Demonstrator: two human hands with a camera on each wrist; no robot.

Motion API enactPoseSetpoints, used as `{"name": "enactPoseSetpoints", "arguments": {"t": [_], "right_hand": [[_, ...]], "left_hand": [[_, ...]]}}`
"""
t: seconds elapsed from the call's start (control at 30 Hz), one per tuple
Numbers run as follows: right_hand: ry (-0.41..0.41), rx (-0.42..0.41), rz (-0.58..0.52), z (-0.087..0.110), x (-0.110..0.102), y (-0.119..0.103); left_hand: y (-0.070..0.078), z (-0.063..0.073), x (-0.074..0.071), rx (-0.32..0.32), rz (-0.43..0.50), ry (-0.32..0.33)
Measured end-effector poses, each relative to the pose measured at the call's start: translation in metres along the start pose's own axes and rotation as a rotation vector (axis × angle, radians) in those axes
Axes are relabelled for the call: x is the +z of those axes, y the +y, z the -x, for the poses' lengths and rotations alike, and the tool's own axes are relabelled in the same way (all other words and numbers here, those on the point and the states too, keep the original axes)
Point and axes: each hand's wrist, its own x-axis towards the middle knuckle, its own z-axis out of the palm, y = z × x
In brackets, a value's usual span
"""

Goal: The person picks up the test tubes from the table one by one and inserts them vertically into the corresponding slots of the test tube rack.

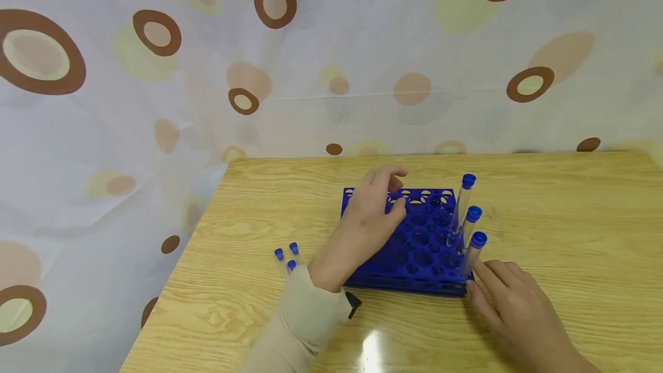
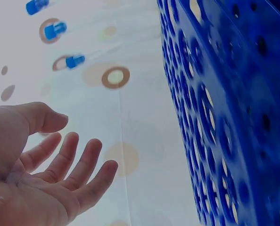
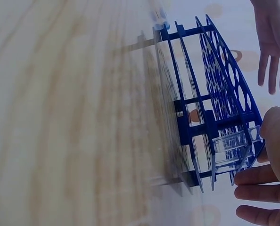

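Note:
A blue test tube rack with round holes stands on the table. Three clear test tubes with blue caps, one the front tube, are upright or slightly tilted along its right end. Over the rack's left half hovers my left hand, palm inward and fingers loosely bent; the left wrist view shows nothing in its fingers. At the rack's front right corner, my right hand touches the end with thumb and forefinger, beside the front tube. Its other fingers reach out straight in the right wrist view.
Several more blue-capped test tubes, such as one with its cap showing, lie left of the rack, partly hidden by my left forearm. The wooden table meets a patterned cloth behind. A small black object shows by the left cuff.

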Motion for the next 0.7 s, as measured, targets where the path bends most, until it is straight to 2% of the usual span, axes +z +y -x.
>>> {"name": "enactPoseSetpoints", "arguments": {"t": [0.23,0.7], "right_hand": [[-0.017,0.017,-0.014,0.0,-0.001,-0.001],[-0.061,0.042,-0.031,0.001,-0.002,0.0]], "left_hand": [[-0.021,0.02,-0.019,-0.017,0.013,0.083],[-0.045,0.057,-0.051,-0.17,0.012,0.222]]}}
